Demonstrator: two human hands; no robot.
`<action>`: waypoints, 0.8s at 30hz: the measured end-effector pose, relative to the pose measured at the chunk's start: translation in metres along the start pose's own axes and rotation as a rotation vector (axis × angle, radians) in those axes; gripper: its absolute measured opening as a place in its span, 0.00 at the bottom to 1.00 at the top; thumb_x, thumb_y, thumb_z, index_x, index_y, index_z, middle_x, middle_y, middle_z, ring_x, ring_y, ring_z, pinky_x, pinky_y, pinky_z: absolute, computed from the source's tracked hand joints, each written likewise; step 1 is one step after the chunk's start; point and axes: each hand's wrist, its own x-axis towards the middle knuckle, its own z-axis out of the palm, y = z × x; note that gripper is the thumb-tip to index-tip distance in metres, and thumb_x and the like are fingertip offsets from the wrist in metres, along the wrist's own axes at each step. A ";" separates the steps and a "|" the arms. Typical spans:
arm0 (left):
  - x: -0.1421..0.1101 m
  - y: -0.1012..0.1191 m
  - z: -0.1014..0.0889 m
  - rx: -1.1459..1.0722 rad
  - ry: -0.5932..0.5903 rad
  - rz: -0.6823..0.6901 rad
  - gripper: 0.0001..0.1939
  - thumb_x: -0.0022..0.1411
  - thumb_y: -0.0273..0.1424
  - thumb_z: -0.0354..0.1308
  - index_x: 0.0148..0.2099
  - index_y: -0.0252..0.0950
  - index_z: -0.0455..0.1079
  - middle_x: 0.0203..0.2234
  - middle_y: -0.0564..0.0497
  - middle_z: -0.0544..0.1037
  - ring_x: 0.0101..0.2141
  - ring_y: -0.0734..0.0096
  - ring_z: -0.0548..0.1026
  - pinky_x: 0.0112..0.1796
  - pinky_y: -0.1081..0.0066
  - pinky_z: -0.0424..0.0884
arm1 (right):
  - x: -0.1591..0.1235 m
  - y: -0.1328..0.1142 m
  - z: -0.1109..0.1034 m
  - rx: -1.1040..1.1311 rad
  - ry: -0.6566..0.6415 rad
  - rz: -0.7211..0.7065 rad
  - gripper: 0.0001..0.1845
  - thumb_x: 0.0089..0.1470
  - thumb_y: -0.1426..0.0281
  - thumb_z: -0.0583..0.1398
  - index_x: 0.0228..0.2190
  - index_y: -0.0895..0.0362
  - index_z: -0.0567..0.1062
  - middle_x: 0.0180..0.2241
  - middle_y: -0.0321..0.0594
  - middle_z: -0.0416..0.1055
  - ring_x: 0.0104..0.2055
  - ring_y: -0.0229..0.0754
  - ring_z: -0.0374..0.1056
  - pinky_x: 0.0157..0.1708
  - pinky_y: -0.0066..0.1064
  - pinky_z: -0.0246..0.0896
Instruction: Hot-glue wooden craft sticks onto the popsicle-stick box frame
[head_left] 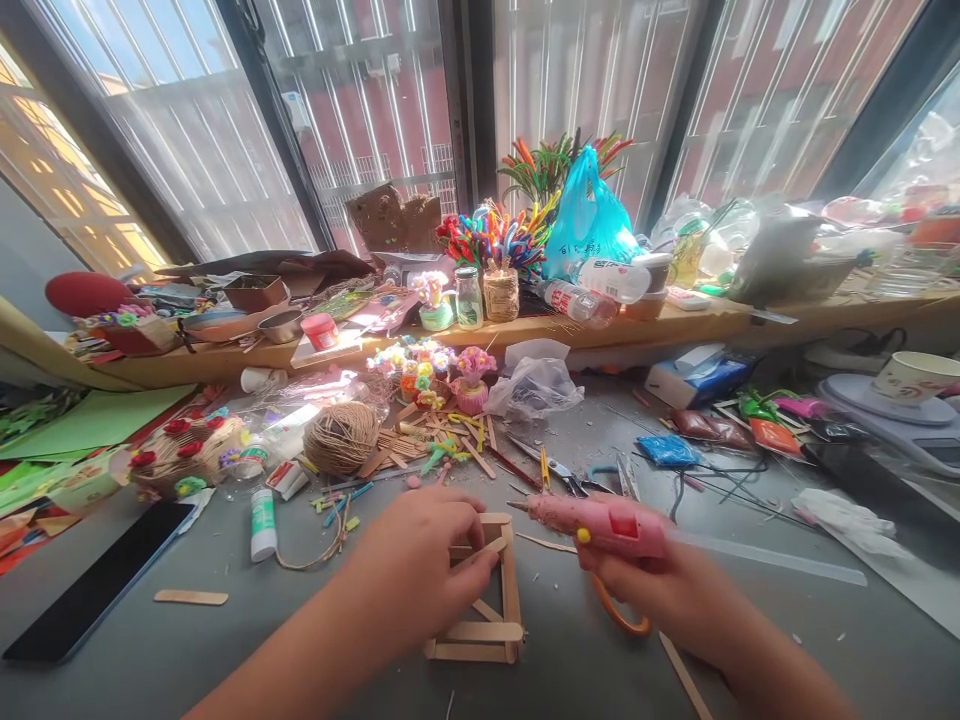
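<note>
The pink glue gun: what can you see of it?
The glue gun looks like smudged pink plastic, with a darker red recess in its side, a small yellow part below and a pointed, metallic-looking nozzle. A translucent stick juts from its back. The right hand grips it roughly level, nozzle pointing left, just beyond the wooden frame. The fingers hide its handle.

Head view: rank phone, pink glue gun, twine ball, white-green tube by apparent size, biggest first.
1. Phone
2. Pink glue gun, partly covered by the right hand
3. Twine ball
4. White-green tube

Apparent size only; the twine ball sits farther back, so its true rank is unsure.
</note>
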 end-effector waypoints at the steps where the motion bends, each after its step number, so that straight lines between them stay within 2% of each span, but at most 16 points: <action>1: 0.000 0.000 0.002 0.004 0.008 0.000 0.07 0.64 0.30 0.64 0.31 0.41 0.76 0.37 0.49 0.85 0.41 0.60 0.82 0.46 0.66 0.75 | -0.001 0.002 -0.001 -0.026 -0.001 0.004 0.19 0.65 0.59 0.65 0.55 0.43 0.85 0.59 0.44 0.80 0.63 0.62 0.72 0.67 0.56 0.60; 5: -0.001 0.001 0.005 0.018 0.009 -0.019 0.06 0.63 0.28 0.64 0.32 0.40 0.76 0.40 0.49 0.86 0.43 0.59 0.82 0.46 0.64 0.75 | -0.004 0.007 -0.002 -0.098 0.040 0.004 0.18 0.63 0.61 0.64 0.52 0.40 0.87 0.52 0.42 0.83 0.57 0.62 0.75 0.65 0.56 0.63; 14: -0.004 -0.001 0.009 0.000 0.034 -0.020 0.07 0.64 0.26 0.63 0.32 0.39 0.74 0.43 0.50 0.86 0.45 0.59 0.82 0.48 0.62 0.74 | -0.003 -0.011 -0.008 -0.132 -0.038 0.007 0.24 0.56 0.71 0.62 0.50 0.41 0.88 0.47 0.37 0.86 0.51 0.56 0.79 0.55 0.45 0.73; 18: -0.004 -0.001 0.011 0.011 0.040 -0.018 0.07 0.63 0.26 0.62 0.32 0.39 0.75 0.44 0.48 0.86 0.45 0.58 0.82 0.48 0.62 0.75 | -0.001 -0.009 -0.007 -0.145 -0.105 0.002 0.28 0.56 0.74 0.61 0.53 0.39 0.86 0.50 0.36 0.85 0.52 0.55 0.79 0.55 0.44 0.73; 24: -0.003 -0.001 0.011 0.021 0.054 -0.005 0.07 0.64 0.27 0.61 0.32 0.39 0.75 0.42 0.47 0.86 0.42 0.58 0.83 0.46 0.62 0.76 | -0.001 0.000 -0.004 -0.110 -0.058 -0.002 0.25 0.56 0.73 0.62 0.50 0.40 0.87 0.50 0.37 0.85 0.54 0.57 0.79 0.57 0.47 0.73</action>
